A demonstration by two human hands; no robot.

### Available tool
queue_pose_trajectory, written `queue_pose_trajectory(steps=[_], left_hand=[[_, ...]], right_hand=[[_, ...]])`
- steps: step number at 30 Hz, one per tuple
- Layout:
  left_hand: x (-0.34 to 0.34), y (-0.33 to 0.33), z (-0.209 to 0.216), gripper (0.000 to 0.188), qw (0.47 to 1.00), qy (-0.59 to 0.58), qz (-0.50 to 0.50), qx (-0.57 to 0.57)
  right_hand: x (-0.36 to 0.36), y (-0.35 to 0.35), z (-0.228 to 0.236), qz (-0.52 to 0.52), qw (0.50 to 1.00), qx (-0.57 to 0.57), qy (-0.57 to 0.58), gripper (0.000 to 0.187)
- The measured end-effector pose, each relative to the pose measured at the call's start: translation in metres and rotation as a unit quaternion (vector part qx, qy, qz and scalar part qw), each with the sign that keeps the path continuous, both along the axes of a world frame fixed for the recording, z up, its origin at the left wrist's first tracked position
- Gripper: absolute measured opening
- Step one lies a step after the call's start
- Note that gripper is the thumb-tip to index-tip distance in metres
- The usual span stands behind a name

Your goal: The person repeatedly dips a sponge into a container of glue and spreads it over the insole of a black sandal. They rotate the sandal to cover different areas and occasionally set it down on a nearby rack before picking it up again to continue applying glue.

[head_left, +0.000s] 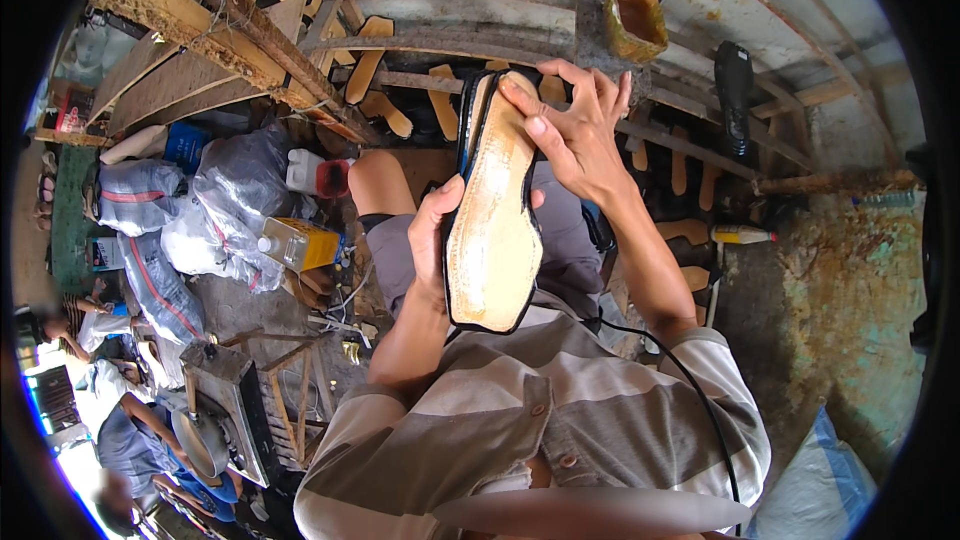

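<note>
A sole-shaped shoe piece (490,230) stands upright before my chest, its tan face toward me, with a black rim and a stitch-like line along the edge. Dark material shows behind its upper left side; what it is I cannot tell. My left hand (434,230) grips the lower left edge, thumb in front, and a fingertip shows past the right edge. At the upper end, my right hand (585,135) touches the tan face with the thumb and a fingertip. Its other fingers are bent and spread apart, off the piece.
Tan-soled shoes (368,65) hang along wooden rails ahead. A crusted yellow tub (636,20) and a black shoe (733,90) are at upper right. Filled plastic bags (240,180) and a yellow jerrycan (300,243) stand left. Other people (160,450) sit at lower left.
</note>
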State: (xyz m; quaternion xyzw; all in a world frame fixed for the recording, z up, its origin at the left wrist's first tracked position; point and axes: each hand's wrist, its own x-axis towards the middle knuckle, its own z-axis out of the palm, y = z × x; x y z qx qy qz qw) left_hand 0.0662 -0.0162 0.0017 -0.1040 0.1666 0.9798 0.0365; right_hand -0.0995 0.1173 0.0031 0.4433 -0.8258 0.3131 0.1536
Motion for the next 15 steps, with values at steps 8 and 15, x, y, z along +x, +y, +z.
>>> queue_pose_trajectory(steps=[8,15], left_hand=[[-0.009,-0.014,-0.017,0.067,0.941,0.067,0.272,-0.188],[-0.034,-0.017,-0.023,0.101,0.958,0.092,0.146,-0.227]], right_hand=[[0.071,0.014,-0.010,0.173,0.884,-0.140,-0.412,0.083],[0.015,0.028,-0.014,0.215,0.737,-0.123,-0.629,0.121]])
